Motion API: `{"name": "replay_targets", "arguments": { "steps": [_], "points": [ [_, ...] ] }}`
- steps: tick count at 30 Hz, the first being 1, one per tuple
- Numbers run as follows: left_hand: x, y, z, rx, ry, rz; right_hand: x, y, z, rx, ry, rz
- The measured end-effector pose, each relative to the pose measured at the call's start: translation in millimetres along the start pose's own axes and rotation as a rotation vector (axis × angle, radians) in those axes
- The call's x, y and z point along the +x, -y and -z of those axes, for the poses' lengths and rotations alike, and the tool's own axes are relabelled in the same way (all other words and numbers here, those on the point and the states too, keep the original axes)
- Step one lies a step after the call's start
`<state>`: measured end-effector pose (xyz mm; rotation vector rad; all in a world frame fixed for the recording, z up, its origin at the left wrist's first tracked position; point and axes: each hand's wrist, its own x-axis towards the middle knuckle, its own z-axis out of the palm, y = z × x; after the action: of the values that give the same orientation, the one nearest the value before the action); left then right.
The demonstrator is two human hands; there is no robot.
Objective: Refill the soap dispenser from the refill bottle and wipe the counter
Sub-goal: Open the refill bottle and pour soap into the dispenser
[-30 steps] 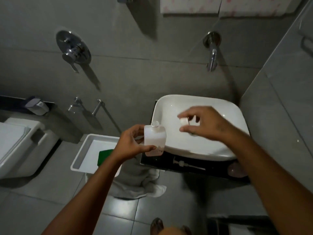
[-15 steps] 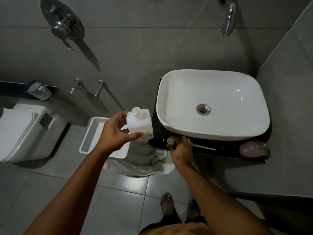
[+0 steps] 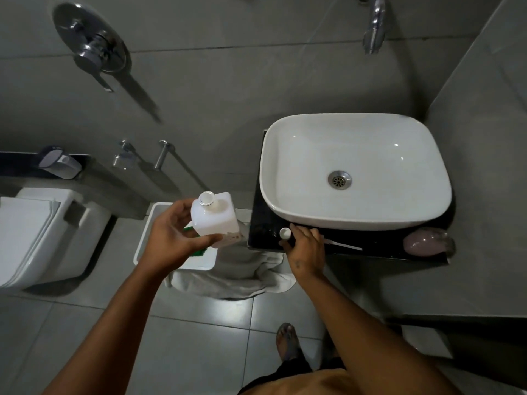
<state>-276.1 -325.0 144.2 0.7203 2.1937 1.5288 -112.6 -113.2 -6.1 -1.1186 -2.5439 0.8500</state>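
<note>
Between the left hand (image 3: 174, 238) fingers, curled closed, sits the open bottle (image 3: 216, 219); right hand (image 3: 305, 248) pinches its cap (image 3: 285, 232) (park it flat on the counter (image 3: 263, 235), clear of spills).

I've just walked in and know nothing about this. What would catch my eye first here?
Probably the big white basin on its black counter, bright against the grey tiles. Next, the left hand holding an open white plastic bottle upright, just left of the counter. The right hand rests at the counter's front edge with a small white cap at its fingertips; a pinkish object, too dim to identify, sits at the far right.
</note>
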Motion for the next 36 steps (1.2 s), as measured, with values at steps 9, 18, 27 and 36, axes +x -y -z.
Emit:
{"name": "replay_targets", "arguments": {
  "steps": [9,18,27,36],
  "points": [
    [14,0,-48,-0.031,0.119,-0.052,-53,-142,123,0.319,-0.616,-0.535],
    [22,-13,-92,-0.096,0.237,-0.063,-15,-171,164,0.354,-0.557,-0.576],
    [15,-28,-103,-0.138,0.218,-0.081,5,-180,156,0.459,-0.576,-0.641],
    [18,-60,-109,-0.078,0.246,-0.174,-35,-117,198,0.513,-0.605,-0.309]
  ]
}}
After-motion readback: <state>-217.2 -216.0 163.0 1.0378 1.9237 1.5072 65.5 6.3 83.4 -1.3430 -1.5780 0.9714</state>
